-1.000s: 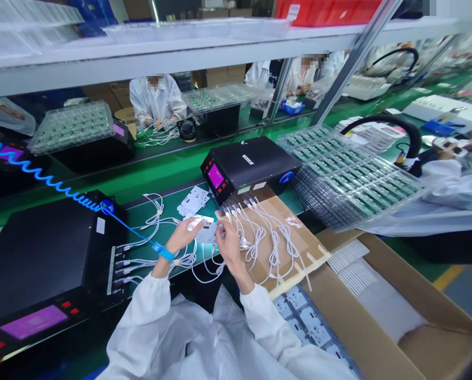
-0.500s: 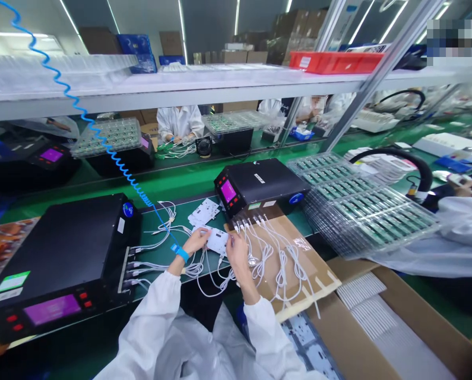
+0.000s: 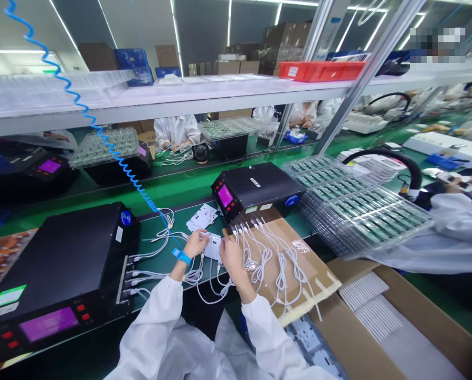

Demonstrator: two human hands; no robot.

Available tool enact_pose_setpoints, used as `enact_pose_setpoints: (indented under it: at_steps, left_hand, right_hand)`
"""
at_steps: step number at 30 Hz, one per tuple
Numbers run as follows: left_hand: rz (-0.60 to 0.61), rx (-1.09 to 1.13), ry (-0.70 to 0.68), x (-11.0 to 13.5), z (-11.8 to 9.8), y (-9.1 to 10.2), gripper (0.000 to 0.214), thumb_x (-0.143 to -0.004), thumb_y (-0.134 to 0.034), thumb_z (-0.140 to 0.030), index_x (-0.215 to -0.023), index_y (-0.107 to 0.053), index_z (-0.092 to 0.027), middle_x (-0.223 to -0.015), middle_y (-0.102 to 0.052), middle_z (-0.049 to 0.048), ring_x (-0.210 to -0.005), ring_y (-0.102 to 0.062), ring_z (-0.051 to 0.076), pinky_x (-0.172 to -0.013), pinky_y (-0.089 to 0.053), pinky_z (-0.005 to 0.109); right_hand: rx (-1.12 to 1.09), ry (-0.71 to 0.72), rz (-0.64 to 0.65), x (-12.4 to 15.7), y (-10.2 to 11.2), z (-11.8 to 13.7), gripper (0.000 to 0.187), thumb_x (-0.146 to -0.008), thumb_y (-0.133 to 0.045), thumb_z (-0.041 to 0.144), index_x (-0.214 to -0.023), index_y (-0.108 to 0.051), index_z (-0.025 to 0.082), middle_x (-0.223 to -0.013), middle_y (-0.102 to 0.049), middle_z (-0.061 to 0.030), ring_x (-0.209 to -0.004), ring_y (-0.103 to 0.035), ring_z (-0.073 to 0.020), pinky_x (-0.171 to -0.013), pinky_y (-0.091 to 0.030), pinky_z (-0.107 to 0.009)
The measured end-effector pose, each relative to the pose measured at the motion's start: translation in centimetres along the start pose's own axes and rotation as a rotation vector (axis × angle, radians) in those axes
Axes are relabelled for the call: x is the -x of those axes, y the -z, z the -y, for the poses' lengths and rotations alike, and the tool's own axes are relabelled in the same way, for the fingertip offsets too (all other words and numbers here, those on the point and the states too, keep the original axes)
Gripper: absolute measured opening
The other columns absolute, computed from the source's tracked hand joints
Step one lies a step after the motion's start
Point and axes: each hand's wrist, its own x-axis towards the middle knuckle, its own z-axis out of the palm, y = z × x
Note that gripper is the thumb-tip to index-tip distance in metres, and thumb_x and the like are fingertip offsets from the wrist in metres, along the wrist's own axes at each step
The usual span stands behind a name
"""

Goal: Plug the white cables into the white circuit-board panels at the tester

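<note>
A white circuit board (image 3: 212, 247) is held between my two hands above the green bench. Its left end is gripped by my left hand (image 3: 196, 244), whose wrist wears a blue strap (image 3: 181, 256) tied to a coiled blue cord (image 3: 129, 174). My right hand (image 3: 231, 253) closes on the board's right end and hides part of it. White cables (image 3: 219, 268) hang below the board; one plug sits at its lower edge, though I cannot tell if it is connected. More white boards (image 3: 201, 217) lie flat just beyond my left hand.
Black testers stand at left (image 3: 62, 253) and ahead (image 3: 260, 184), with white cables plugged in. Cardboard (image 3: 275, 279) lies under the right-hand cables. Stacked clear trays (image 3: 350, 206) of boards stand right, above an open carton (image 3: 339, 316). A shelf (image 3: 172, 103) crosses overhead; co-workers sit beyond and at right.
The view has shifted slightly, so the scene sits a little lower. My hands are closer together on the board, and it appears more turned, showing less of its width.
</note>
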Motion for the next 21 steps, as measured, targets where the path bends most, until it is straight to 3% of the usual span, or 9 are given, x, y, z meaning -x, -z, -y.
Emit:
enact_pose_setpoints:
  at_steps: [4,8,14,18,21]
  left_hand:
    - [-0.113,-0.165,0.002,-2.0,-0.4,1.8,0.029,-0.094,-0.056,-0.027,-0.118,-0.064,-0.012,-0.099,-0.074,0.0132,-0.099,-0.071,0.023,-0.094,-0.052,0.034]
    - [-0.232,-0.336,0.052,-5.5,-1.1,3.5,0.044,-0.091,-0.059,-0.034,-0.126,-0.06,-0.007,-0.128,-0.063,0.0246,-0.135,-0.051,0.035,-0.113,-0.037,0.043]
    - [-0.191,-0.419,0.183,-9.5,-1.9,3.8,0.07,-0.063,-0.082,-0.06,-0.107,-0.065,-0.008,-0.136,-0.056,0.0309,-0.135,-0.046,0.047,-0.106,-0.042,0.05]
    - [-0.13,-0.364,0.257,-11.1,-1.5,4.6,0.072,-0.048,-0.091,-0.059,-0.097,-0.067,-0.011,-0.119,-0.067,0.0277,-0.123,-0.059,0.044,-0.095,-0.051,0.044]
    - [-0.064,-0.278,0.269,-12.0,-1.0,5.3,0.064,-0.045,-0.096,-0.05,-0.09,-0.068,-0.013,-0.103,-0.074,0.0225,-0.105,-0.07,0.037,-0.083,-0.055,0.037]
  right_hand:
    - [0.014,0.019,0.073,-0.1,0.6,0.7,0.031,-0.101,-0.043,0.017,-0.117,-0.069,0.015,-0.116,-0.069,-0.0168,-0.097,-0.07,-0.0241,-0.082,-0.049,-0.032]
    - [0.076,-0.016,0.198,-0.4,0.7,1.3,0.033,-0.103,-0.041,0.02,-0.125,-0.064,0.014,-0.119,-0.069,-0.0175,-0.104,-0.069,-0.026,-0.088,-0.05,-0.035]
    - [0.046,0.059,0.151,1.8,2.0,0.5,0.034,-0.101,-0.048,0.021,-0.132,-0.061,0.014,-0.13,-0.064,-0.0189,-0.115,-0.066,-0.0295,-0.095,-0.052,-0.039]
    - [-0.195,0.189,0.096,5.9,5.0,-3.2,0.032,-0.103,-0.047,0.028,-0.13,-0.062,0.019,-0.124,-0.067,-0.0132,-0.114,-0.067,-0.0261,-0.099,-0.053,-0.04]
    - [-0.301,0.177,0.007,9.3,8.0,-7.1,0.029,-0.105,-0.044,0.032,-0.119,-0.067,0.02,-0.115,-0.07,-0.011,-0.106,-0.069,-0.023,-0.096,-0.054,-0.038]
